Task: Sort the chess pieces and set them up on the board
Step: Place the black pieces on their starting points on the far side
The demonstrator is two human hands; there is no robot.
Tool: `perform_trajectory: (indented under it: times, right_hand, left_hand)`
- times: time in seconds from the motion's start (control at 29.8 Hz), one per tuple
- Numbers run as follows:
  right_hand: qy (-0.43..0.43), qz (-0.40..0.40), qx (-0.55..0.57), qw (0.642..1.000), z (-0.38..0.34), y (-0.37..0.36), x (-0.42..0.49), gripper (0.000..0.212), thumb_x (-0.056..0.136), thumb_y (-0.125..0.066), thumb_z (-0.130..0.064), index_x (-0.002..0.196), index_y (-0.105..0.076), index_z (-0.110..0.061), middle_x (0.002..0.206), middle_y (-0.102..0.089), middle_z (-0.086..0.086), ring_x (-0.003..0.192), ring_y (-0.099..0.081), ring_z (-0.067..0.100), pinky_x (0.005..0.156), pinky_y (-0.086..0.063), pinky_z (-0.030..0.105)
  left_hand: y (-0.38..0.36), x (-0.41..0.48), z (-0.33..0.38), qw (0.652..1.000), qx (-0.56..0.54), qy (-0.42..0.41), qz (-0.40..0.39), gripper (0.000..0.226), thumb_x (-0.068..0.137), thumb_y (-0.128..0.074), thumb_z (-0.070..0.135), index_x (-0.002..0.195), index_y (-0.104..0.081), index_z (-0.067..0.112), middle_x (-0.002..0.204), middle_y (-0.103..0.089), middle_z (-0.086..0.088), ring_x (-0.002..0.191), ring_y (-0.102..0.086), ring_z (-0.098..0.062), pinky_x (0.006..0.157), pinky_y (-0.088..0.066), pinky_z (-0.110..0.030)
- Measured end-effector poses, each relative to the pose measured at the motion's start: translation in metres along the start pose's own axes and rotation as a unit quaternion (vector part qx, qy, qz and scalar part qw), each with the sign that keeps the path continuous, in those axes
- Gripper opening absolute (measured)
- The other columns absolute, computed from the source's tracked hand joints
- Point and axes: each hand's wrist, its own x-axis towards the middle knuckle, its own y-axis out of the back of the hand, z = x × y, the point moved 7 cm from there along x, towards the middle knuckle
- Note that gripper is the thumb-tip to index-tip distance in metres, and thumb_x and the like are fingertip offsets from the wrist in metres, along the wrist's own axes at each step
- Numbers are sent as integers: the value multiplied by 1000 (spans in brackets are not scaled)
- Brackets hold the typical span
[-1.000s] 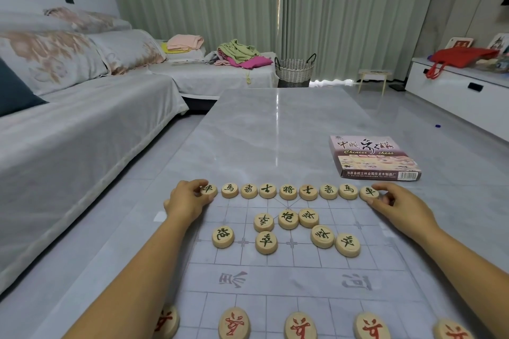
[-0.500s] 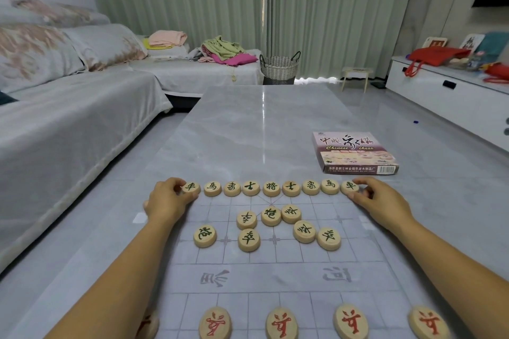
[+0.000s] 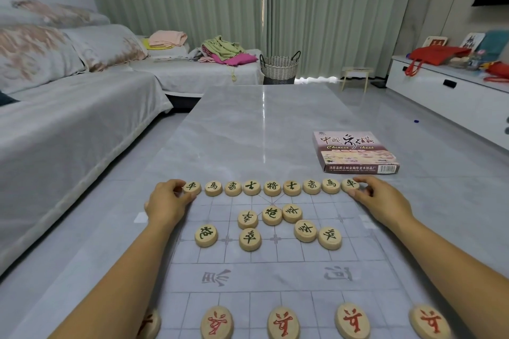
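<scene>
Grey marble tabletop [image 3: 248, 132], board [image 3: 275, 275] at near end: left hand [image 3: 165, 201] pinching left end piece [image 3: 192, 187] of far dark-lettered row [image 3: 272, 187], right hand [image 3: 380, 201] pinching right end piece [image 3: 350, 184]; seven loose pieces [image 3: 271, 226] mid-board; likely to shunt neighbours crooked with any inward slide.

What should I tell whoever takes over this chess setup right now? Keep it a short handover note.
Left hand: fingers pinch the left end piece of the far row.
Right hand: its fingers pinch the right end piece.
Done: far row of nine dark-lettered pieces lined up on the board; five red pieces in a row at the near edge.
Left: seven loose dark-lettered pieces are bunched mid-board and not yet placed. Anything nearer than the red row is out of view.
</scene>
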Motion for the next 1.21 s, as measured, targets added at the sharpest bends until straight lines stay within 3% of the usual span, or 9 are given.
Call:
perform_trajectory:
  times: [0.27,0.5,0.74,0.84,0.91,1.01,1.11,1.21]
  right_hand:
    - [-12,-7,2,1000,-4,1,-4,48,84,-60,-44,126,-52,-23,68,-51,-7,78,-53,20,57,-35,30]
    - [-35,12,91,995,-1,5,-7,45,86,-60,-35,125,-49,-17,72,-52,1,77,-53,21,65,-37,34]
    - [-28,32,176,983,-4,17,-13,28,89,-57,-23,114,-56,-11,74,-54,6,72,-53,24,67,-40,33]
    - [62,36,89,993,-43,22,-26,11,89,-56,-17,99,-61,-17,87,-57,7,77,-52,21,71,-42,36]
    - [145,-28,64,987,-82,7,-40,12,88,-58,-17,99,-64,-20,97,-56,1,84,-54,18,78,-44,33]
    - [233,-147,24,961,-136,-33,-68,31,88,-58,-28,118,-58,-21,111,-48,-6,101,-52,13,90,-42,27]
    - [257,-186,-91,944,-160,-62,-78,54,86,-56,-38,136,-43,-23,131,-40,0,123,-40,19,102,-36,35]
    - [246,-201,-172,933,-161,-70,-82,47,86,-54,-37,131,-46,-23,133,-40,4,126,-32,25,101,-35,38]
  left_hand:
    - [2,-4,3,1000,4,-5,-1,45,79,-70,33,118,-58,15,117,-58,-7,109,-55,-26,96,-35,-40]
    - [4,-7,0,997,-68,14,-16,57,75,-74,24,123,-47,9,100,-56,-4,90,-54,-21,95,-43,-47]
    - [18,-14,3,982,-179,38,-57,51,82,-67,18,125,-42,6,111,-49,-9,94,-48,-20,81,-38,-31]
    - [27,-29,23,993,-85,-70,-41,34,84,-64,12,115,-51,8,113,-53,-9,97,-50,-20,80,-37,-24]
    - [20,-49,47,984,-74,-144,-70,25,83,-63,11,108,-58,12,107,-54,-2,100,-53,-20,78,-38,-20]
    - [-8,-83,80,958,-22,-216,-187,53,77,-66,38,125,-53,20,124,-47,7,120,-41,-10,105,-33,-32]
    - [-32,-103,88,938,78,-222,-255,62,83,-60,44,138,-37,27,147,-32,9,139,-23,-13,114,-21,-38]
    - [-37,-119,90,919,136,-263,-260,41,91,-48,38,129,-46,22,137,-45,7,131,-35,-18,107,-29,-38]
